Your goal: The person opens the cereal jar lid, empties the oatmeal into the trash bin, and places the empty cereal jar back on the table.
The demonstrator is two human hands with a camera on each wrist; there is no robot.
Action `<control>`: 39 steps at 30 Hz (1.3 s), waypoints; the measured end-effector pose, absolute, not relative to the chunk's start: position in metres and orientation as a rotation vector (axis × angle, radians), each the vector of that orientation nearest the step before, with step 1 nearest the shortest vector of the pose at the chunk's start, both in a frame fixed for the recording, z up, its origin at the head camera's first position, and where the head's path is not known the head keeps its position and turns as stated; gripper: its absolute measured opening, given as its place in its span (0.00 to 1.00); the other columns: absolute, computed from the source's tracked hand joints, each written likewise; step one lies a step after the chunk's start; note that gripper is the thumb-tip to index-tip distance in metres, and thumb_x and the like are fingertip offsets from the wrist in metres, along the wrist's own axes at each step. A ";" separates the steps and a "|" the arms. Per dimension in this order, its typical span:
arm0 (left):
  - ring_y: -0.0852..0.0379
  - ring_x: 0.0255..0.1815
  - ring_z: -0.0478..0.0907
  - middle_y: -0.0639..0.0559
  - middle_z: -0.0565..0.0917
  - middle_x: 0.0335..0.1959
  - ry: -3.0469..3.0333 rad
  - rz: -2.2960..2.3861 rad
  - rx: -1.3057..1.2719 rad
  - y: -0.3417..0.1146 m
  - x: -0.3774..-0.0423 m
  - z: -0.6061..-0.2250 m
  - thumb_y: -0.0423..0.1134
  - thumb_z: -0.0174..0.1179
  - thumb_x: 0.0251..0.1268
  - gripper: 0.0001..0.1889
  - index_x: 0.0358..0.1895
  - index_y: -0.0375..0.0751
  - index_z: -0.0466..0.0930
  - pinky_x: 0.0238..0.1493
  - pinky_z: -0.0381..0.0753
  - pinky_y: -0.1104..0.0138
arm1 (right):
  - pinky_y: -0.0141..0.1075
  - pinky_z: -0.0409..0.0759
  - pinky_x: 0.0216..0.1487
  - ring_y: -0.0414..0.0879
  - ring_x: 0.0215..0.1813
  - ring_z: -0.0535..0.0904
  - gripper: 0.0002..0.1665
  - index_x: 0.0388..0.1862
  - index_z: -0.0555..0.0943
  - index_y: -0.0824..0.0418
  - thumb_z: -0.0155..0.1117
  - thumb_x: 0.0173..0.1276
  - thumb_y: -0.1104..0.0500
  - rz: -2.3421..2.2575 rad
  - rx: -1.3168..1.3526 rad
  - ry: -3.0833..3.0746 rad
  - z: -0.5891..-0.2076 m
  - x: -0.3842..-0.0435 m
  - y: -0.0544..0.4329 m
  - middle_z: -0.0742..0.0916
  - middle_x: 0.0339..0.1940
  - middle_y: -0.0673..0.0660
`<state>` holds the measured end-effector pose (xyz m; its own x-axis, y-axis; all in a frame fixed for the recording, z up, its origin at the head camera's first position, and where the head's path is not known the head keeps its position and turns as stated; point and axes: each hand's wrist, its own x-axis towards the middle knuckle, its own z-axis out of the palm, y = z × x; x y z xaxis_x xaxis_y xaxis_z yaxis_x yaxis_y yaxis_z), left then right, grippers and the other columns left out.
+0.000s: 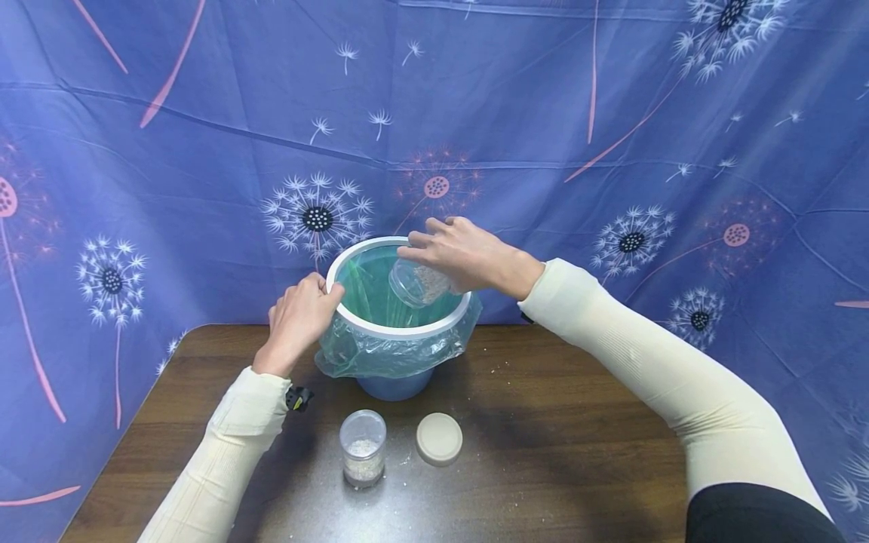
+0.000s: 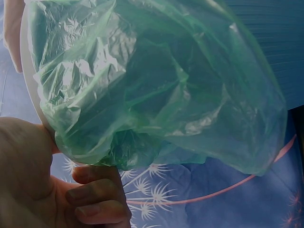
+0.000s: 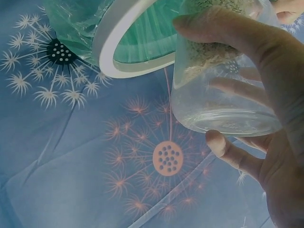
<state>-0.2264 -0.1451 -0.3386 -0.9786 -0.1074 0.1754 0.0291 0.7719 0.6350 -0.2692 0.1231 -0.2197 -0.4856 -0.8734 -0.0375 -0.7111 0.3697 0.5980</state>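
A blue trash can with a white rim [image 1: 380, 329] stands at the back of the table, lined with a green plastic bag [image 1: 394, 356] folded over its rim. My left hand [image 1: 303, 318] grips the rim at the left side, the bag hanging beside the fingers in the left wrist view. Above the can's mouth, my right hand [image 1: 468, 253] holds a clear jar [image 1: 411, 285] tilted steeply. Pale grainy stuff [image 3: 209, 57] lies inside this jar, toward its mouth in the right wrist view.
On the wooden table [image 1: 577, 437], a second clear jar [image 1: 363, 446] stands upright, partly filled with pale grains. A round cream lid [image 1: 439, 438] lies to its right. Scattered crumbs dot the tabletop. Behind the table hangs a blue dandelion-print cloth [image 1: 516, 98].
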 end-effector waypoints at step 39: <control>0.36 0.43 0.81 0.40 0.82 0.37 -2.756 -1.009 0.060 -0.145 -0.227 -0.339 0.55 0.46 0.75 0.19 0.36 0.44 0.73 0.47 0.74 0.39 | 0.45 0.83 0.36 0.57 0.55 0.78 0.51 0.76 0.72 0.51 0.80 0.51 0.65 -0.837 1.429 -2.353 -0.217 -0.268 0.119 0.82 0.63 0.56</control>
